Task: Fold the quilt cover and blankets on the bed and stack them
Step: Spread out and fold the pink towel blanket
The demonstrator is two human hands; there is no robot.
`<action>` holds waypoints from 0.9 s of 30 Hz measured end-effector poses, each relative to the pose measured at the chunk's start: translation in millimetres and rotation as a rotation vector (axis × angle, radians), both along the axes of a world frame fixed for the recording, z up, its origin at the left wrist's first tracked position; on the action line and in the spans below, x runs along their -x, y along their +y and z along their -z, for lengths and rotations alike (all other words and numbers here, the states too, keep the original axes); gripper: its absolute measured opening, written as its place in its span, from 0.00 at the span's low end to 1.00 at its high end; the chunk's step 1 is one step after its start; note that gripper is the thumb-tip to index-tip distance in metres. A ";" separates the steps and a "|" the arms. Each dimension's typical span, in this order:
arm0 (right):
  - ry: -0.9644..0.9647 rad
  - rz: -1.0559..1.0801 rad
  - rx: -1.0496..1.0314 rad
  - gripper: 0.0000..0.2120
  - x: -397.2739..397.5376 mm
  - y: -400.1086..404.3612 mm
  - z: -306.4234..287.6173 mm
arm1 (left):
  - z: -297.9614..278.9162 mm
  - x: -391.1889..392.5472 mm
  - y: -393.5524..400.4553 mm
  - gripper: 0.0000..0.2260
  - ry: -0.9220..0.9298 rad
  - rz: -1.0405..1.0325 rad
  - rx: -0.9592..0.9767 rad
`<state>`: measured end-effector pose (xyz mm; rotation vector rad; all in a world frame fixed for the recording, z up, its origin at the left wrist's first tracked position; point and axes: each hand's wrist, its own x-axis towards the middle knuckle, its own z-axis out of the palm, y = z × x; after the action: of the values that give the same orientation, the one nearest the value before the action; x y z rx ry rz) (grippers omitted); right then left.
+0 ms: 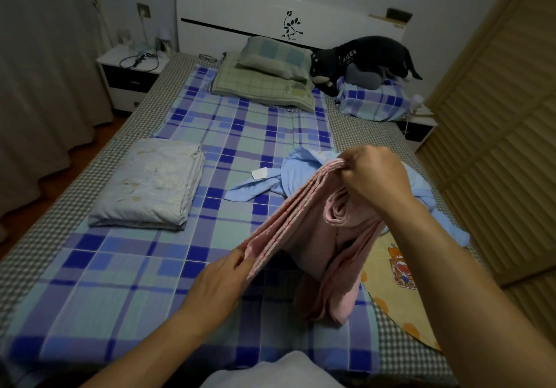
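pink blanket (301, 225): held up off the bed (126, 291), top edge stretched taut between both hands, several layers bunched along that edge; the rest hangs down in loose folds and its lower end touches the bed. Looks held this way to line the layers up before the next fold, my guess.
right hand (373, 174): raised, on the far side of the pink blanket; fingers curled tight, pinching the far end of the bunched edge. Narrow grip, holding cloth.
left hand (222, 279): low, on the near side of the pink blanket; fingers fairly straight, tips at the near corner of the layered edge, seems to nip or steady it. How firm the grip is, cannot tell.
folded quilt cover (150, 183): pale, flowered, already folded into a neat block, lying on the bed well to the left of the pink blanket. Probably the base for the stack.
blue cloth (264, 183): crumpled, not folded, on the bed just behind the pink blanket, partly hidden by it and the right arm. Likely waiting its turn.
yellow cartoon cloth (397, 291): spread flat at the bed edge, right of the pink blanket, partly under it.
pillows (270, 72): far behind the pink blanket, at the headboard, with a dark plush toy (361, 60) beside them.
stage: pink blanket mid-fold, stacking not yet done.
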<state>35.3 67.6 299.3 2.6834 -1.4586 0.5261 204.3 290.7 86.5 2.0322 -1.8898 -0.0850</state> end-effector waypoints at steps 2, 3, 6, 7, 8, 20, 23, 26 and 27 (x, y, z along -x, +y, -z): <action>-0.011 0.009 0.001 0.11 -0.8 0.9 1.2 | 3.1 -2.5 -1.6 0.31 0.054 -0.024 -0.062; -0.027 0.021 -0.001 0.11 0.0 0.5 0.4 | 5.3 -3.0 -1.2 0.26 0.060 -0.044 -0.107; -0.092 0.056 -0.007 0.13 5.2 -4.6 -6.1 | 21.7 -5.5 6.1 0.13 0.072 -0.067 -0.154; -0.100 0.061 -0.002 0.13 7.4 -7.4 -7.0 | 28.2 -8.6 9.5 0.11 0.104 -0.081 -0.136; -0.100 0.071 0.006 0.14 9.8 -11.5 -7.2 | 33.8 -12.3 12.6 0.09 0.128 -0.096 -0.118; -0.061 0.165 0.014 0.15 33.6 -48.9 21.2 | -16.4 -58.1 19.2 0.05 0.488 -0.168 0.357; -0.068 0.136 -0.016 0.16 39.4 -53.5 23.6 | -33.1 -61.6 15.7 0.08 0.769 -0.368 0.354; -0.015 -0.007 -0.106 0.16 49.3 -58.1 21.3 | -45.0 -72.5 11.6 0.09 0.968 -0.390 0.340; 0.017 -0.074 -0.141 0.16 54.0 -59.7 20.2 | -47.7 -76.8 10.4 0.10 1.003 -0.383 0.340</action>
<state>-18.7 7.9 279.2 2.8516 -1.4487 0.4178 281.1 301.1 134.1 1.5958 -0.8227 -0.5277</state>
